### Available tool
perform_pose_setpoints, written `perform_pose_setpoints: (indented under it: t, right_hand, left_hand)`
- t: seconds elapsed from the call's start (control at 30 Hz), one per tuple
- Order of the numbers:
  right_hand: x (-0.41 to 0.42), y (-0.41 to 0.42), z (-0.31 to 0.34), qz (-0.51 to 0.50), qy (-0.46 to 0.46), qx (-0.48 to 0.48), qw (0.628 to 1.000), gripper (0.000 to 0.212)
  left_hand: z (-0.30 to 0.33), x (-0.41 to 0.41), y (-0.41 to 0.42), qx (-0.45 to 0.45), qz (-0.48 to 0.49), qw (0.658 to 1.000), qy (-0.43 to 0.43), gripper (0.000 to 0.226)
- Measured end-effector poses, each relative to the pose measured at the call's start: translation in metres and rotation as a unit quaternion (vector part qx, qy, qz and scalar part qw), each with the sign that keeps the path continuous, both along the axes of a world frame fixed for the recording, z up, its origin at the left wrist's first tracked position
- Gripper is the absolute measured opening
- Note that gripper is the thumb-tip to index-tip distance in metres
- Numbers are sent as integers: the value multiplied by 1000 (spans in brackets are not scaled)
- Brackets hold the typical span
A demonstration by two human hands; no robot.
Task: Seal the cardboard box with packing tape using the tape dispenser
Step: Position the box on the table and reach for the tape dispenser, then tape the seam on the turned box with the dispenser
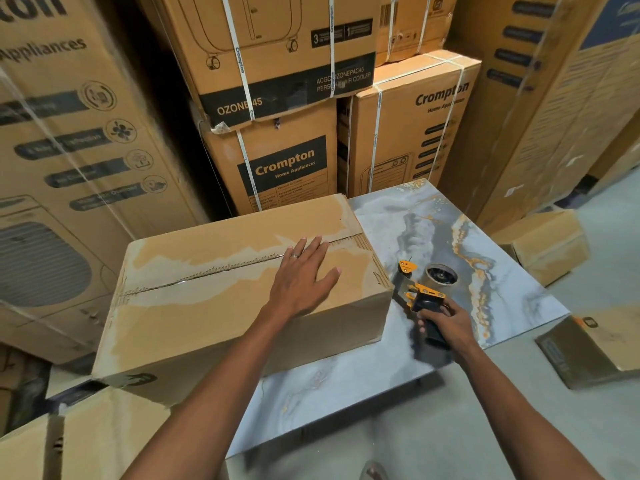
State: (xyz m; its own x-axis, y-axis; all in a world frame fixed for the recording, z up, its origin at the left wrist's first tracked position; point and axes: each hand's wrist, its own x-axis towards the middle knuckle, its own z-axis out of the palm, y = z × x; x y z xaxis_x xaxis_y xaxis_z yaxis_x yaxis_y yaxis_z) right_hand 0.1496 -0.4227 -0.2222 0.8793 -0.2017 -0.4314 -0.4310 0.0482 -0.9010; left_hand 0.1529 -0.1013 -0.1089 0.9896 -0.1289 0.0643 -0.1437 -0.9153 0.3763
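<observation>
Closed cardboard box point(221, 292), torn paper along seam, under flat spread left hand point(304, 275). Right hand point(446, 320) clenched round tape dispenser point(424, 299) handle, yellow-black head beyond knuckles, beside box.

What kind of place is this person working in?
Probably a warehouse or stockroom: strapped Crompton appliance cartons stacked high all round, and a cardboard box on a marble-patterned table beside a tape dispenser.

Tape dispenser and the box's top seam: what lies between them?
In the head view, only the box corner and its right top flap separate the tape dispenser from the seam; the left hand rests there.
</observation>
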Motion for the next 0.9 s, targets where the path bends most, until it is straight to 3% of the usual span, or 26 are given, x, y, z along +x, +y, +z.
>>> perform_pose_setpoints:
  t: [0.17, 0.37, 0.47, 0.57, 0.73, 0.9]
  right_hand:
    - [13, 8, 30, -5, -35, 91, 995, 32]
    - [37, 8, 87, 30, -107, 142, 984, 38]
    - [46, 11, 111, 71, -135, 133, 979, 44]
    - [53, 19, 131, 106, -155, 117, 975, 45]
    - [58, 39, 154, 132, -185, 78, 971, 46]
    - [66, 48, 160, 143, -191, 41, 970, 49]
  left_hand:
    - [0, 1, 1, -14, 11, 1000, -11, 70]
    - [7, 7, -12, -47, 80, 993, -66, 62]
    - [21, 22, -31, -142, 109, 981, -77, 61]
    - [37, 44, -53, -251, 69, 964, -60, 69]
    - [57, 70, -86, -308, 29, 947, -84, 76]
    - [46, 76, -90, -321, 75, 938, -105, 72]
